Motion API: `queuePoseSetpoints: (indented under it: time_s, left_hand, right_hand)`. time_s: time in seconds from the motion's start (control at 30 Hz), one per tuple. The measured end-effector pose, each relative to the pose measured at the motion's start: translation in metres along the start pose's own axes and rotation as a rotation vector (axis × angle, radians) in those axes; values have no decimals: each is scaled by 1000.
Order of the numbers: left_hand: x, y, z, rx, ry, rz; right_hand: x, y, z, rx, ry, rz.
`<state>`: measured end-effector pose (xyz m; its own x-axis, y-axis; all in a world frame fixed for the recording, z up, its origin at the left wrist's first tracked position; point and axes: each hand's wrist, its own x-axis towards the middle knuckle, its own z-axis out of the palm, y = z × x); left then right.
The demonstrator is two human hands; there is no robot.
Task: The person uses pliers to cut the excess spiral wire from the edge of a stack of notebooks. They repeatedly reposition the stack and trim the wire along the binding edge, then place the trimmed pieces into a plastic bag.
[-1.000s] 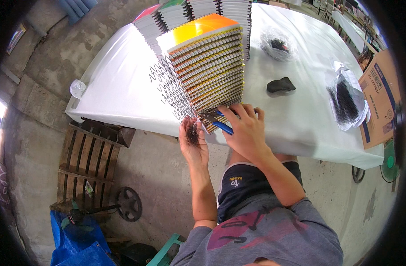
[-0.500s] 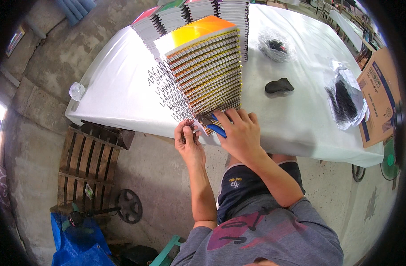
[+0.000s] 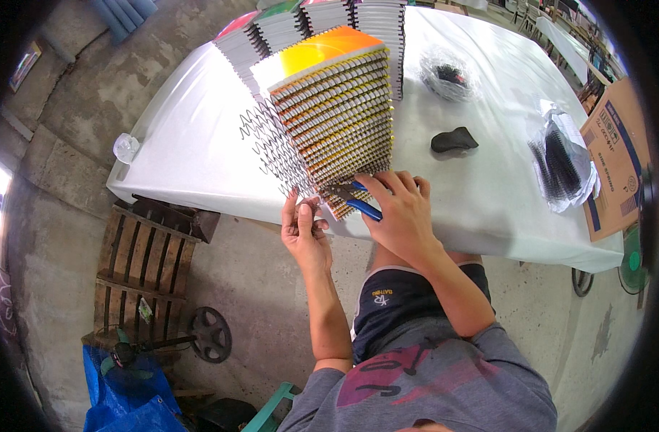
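Note:
A tall stack of spiral-bound books (image 3: pixel 333 119) with a yellow-orange top cover stands at the table's near edge. Long dark coil ends (image 3: pixel 272 155) stick out from its left side. In my right hand (image 3: pixel 403 212) is a pair of blue-handled cutting pliers (image 3: pixel 364 209), its jaws pointing left at the stack's lowest books. My left hand (image 3: pixel 305 229) is at the lower left corner of the stack, beside the lowest coil ends. Its thumb and fingers are curled together around something small and dark, too small to make out.
More bound books (image 3: pixel 308 29) are piled behind the stack on the white-covered table (image 3: pixel 185 137). To the right lie a black object (image 3: pixel 454 140), a plastic-wrapped bundle (image 3: pixel 448 74), a bag of black coils (image 3: pixel 560 165) and a cardboard box (image 3: pixel 611 158). A wooden pallet (image 3: pixel 138 266) is at lower left.
My right hand has shifted slightly right with the pliers, drawing the jaws back from my left fingers. My left index finger has lifted a little. The stack has stayed put.

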<state>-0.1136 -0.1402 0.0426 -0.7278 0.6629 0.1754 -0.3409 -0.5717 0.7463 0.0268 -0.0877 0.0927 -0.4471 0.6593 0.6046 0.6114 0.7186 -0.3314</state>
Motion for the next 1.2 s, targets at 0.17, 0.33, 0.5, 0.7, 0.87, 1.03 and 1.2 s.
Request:
queuePoseSetpoints:
  time_s: [0.17,0.33,0.5,0.7,0.87,1.03,1.2]
  left_hand:
    - [0,1,5,4,-26,-15]
    - [3,-1,2,15,-40,23]
    - [2,1,5,59,-25,33]
    - [6,6,2,72,-62,10]
    - [10,8,-3,45,-72,-48]
    - [10,6,-5,51,-89,-42]
    - [5,1,2,61,-18,-4]
  right_hand:
    - [4,-6,-1,-56,7,-13]
    - [5,-13,-2,-106,-4,-4]
    - [7,-17,-6,-144,-66,-12]
    - [8,-13,-5,-43,-49,1]
    - [10,-10,-4,46,-84,31]
    - [10,-10,-4,4,-70,-35]
    - [7,-3,7,40,-66,-20]
